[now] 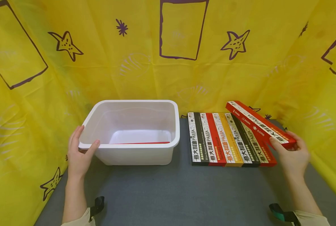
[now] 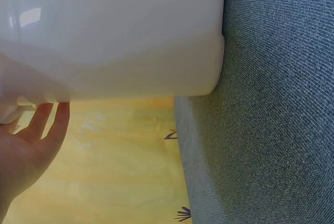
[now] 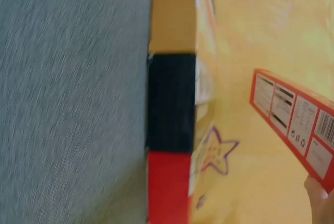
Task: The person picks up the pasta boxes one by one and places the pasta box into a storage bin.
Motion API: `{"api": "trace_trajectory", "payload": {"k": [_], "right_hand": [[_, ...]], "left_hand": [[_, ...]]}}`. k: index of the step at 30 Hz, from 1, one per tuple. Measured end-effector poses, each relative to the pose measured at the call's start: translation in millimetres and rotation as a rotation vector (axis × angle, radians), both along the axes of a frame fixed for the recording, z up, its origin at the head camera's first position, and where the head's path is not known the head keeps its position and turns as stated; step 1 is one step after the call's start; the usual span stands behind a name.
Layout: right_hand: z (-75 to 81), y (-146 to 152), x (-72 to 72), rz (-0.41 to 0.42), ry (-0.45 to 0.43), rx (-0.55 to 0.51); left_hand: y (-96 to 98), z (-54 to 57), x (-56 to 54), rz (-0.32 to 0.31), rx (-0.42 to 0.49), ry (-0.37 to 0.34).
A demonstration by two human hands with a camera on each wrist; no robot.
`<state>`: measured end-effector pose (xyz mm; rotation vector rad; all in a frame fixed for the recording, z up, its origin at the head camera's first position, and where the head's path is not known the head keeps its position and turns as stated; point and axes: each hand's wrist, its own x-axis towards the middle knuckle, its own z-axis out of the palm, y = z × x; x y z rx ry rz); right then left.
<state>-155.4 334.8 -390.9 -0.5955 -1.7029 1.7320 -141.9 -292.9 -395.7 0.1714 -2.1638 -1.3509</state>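
The red pasta box point(image 1: 258, 122) is at the right of the scene, held up off the table and slanting from its far left end down to its near right end. Your right hand point(image 1: 293, 157) grips it by that near end, thumb on the printed top. Below it and to its left, a row of five boxes point(image 1: 227, 141) lies side by side: from left to right black, red, orange, black and red, the last one partly covered from above by the box you hold. Left of the row, and apart from it, stands a white tub point(image 1: 134, 156). A red edge point(image 1: 145, 143) shows inside, just above the near rim; you cannot tell from here what lies below it. Your left hand point(image 1: 80, 158) holds the tub's near left corner, thumb over the near rim, fingers against the left side. Everything rests on a grey cloth point(image 1: 184, 194), with a yellow curtain point(image 1: 145, 84) printed with starfish along the far side.
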Motion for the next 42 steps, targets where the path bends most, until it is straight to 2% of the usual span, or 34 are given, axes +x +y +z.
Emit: {"api": "trace_trajectory", "payload": {"k": [8,14,27,31,37,42], "right_hand": [[14.6,-27,1.4,0.150,0.021,-0.095],[26.6,-49,3.0,0.250,0.131,-0.155],[44.1,-90,11.6,0.463,0.367,-0.170],[48.9,-100,12.8,0.542,0.386,-0.148],[53.0,-115,10.1,0.684,0.382,-0.061],[54.9,-129,5.5,0.735,0.351,0.008]], "left_hand": [[0.3,-1.7,-0.4,0.002,-0.002,0.004],[0.3,-1.3,0.4,0.002,0.005,0.002],[-0.1,-2.4,0.0,0.002,0.013,-0.008],[-0.3,-1.9,0.4,0.000,0.007,-0.001],[-0.4,-2.1,0.7,0.005,0.003,-0.010],[0.6,-2.0,0.9,0.006,0.007,-0.020]]}}
